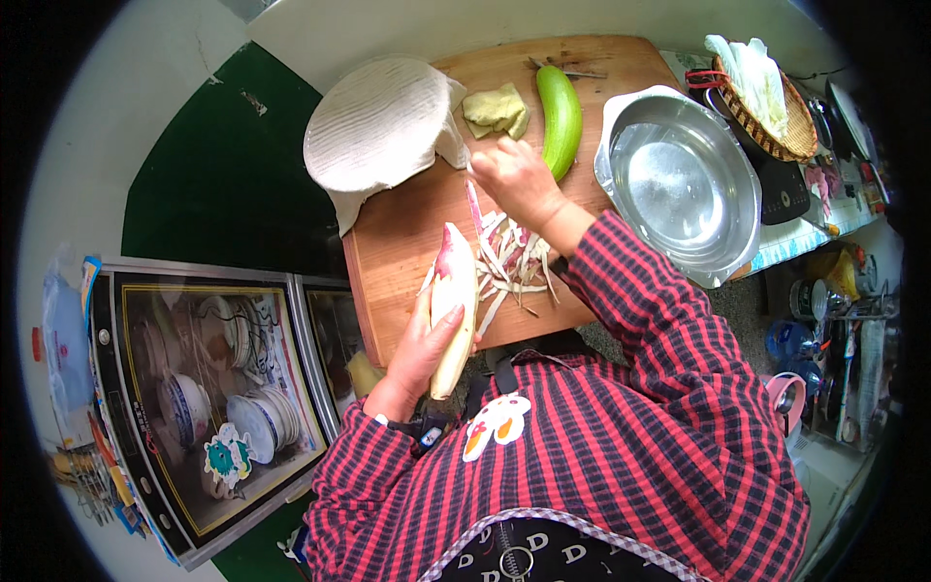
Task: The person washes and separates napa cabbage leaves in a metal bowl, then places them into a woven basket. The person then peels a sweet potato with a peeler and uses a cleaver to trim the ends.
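Note:
A sweet potato (456, 313), mostly peeled to pale flesh with purple-red skin left near its upper tip, rests in my left hand (422, 345). My left thumb lies along its side, and it points away from me over the near edge of the wooden cutting board (407, 247). Above the board, my right hand (515, 182) is curled, with a small pale object showing at its fingertips; most of that object is hidden. Just below those fingers is a purple-edged strip of peel (474, 207). More peelings (513, 254) lie heaped on the board between my hands.
At the board's back stand a cloth-covered round container (382, 124), a folded yellowish cloth (498, 110) and a green squash (560, 120). A metal basin (680, 182) with water sits at right, near a woven basket (796, 127) holding cabbage leaves (753, 84). A glass-fronted dish cabinet (211, 407) is at left.

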A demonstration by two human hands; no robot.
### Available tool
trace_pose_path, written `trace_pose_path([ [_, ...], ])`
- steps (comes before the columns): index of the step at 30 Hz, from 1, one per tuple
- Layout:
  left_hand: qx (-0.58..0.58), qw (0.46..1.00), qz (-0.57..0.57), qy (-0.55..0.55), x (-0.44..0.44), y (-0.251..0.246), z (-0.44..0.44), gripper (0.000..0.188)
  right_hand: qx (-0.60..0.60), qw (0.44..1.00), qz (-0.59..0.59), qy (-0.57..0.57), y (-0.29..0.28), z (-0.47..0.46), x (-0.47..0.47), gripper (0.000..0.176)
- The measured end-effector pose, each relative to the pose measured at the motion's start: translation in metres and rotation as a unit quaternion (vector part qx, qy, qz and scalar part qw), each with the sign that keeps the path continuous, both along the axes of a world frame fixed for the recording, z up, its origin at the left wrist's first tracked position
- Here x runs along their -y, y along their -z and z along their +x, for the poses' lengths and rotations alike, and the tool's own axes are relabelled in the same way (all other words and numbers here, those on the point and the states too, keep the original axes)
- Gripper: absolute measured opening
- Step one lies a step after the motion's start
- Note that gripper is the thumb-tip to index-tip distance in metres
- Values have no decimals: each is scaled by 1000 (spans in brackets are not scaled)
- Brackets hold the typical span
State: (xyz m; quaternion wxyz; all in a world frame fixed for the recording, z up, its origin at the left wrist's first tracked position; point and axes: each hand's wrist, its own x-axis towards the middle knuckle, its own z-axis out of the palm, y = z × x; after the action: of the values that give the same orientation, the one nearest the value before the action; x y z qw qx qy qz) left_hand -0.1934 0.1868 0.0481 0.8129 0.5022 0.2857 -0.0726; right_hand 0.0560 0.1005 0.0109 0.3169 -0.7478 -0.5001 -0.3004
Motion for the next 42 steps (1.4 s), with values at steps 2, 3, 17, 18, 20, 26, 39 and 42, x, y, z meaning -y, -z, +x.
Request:
trace_pose_path([
  [2,14,999,18,-32,2,1,0,57,-24,998,53,-18,1,0,0,20],
  [3,-6,999,17,-31,4,1,-1,58,-50,994,99,-9,0,0,-1,23],
  [17,-35,996,18,83,4,-3,14,65,-571,781,238,-87,15,-56,-15,14],
  [18,-40,994,21,94,5,-6,11,65,-574,777,253,-62,24,-40,-13,15],
  [20,-22,992,55,112,7,-9,3,66,-570,774,274,-25,41,-17,-7,14],
  [26,-37,968,225,107,-2,11,11,69,-595,752,278,-59,20,-20,-6,12],
  [39,-3,918,363,161,-6,23,15,77,-585,781,210,-53,29,-41,-17,18],
  [42,58,888,419,179,-2,14,4,77,-474,861,184,24,45,-2,-16,17],
])
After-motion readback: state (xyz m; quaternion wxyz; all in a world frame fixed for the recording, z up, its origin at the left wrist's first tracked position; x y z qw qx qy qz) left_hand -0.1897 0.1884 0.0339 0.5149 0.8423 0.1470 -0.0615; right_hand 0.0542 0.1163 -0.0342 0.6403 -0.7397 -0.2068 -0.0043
